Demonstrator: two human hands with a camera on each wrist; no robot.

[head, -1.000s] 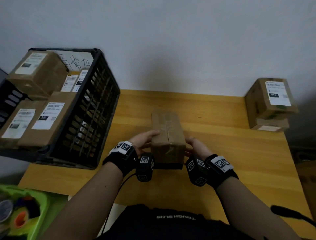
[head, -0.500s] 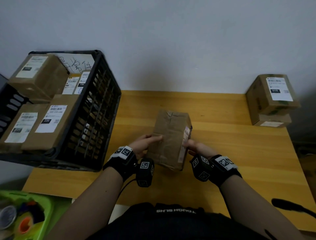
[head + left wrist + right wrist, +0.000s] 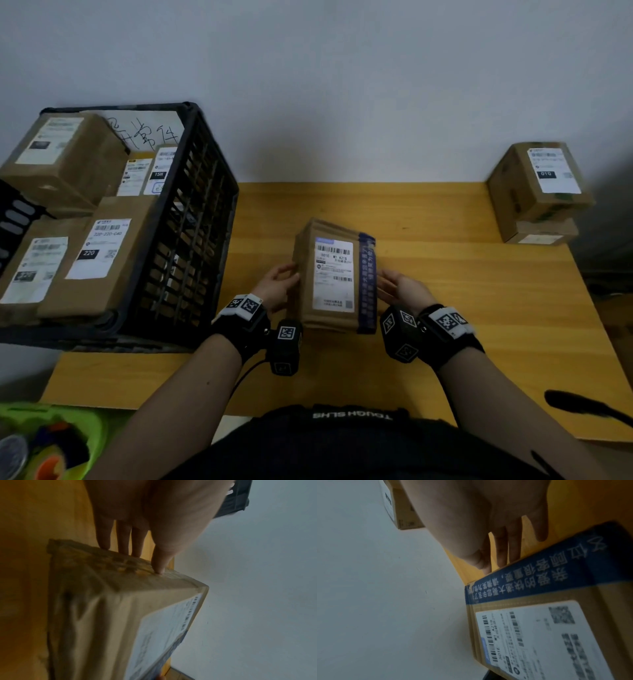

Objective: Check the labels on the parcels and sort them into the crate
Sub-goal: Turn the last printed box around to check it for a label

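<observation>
A: Start big. What's on the table (image 3: 479,308)?

B: A black crate (image 3: 191,240) at the left with several labelled parcels in it, two stacked boxes (image 3: 537,195) at the far right, and the parcel (image 3: 334,277) in the middle, between both hands.

A: How do the hands sit on it?

B: The left hand (image 3: 277,286) has straight fingers (image 3: 123,539) against its left side, thumb pressing the upper edge. The right hand (image 3: 402,289) is spread at the right side, by the blue tape (image 3: 547,566), fingertips (image 3: 515,547) reaching the edge. Neither curls round it.

A: Changed from before?

B: Yes. Half a second ago it was tilted, plain brown face up. Now the white label (image 3: 334,275) faces up.
</observation>
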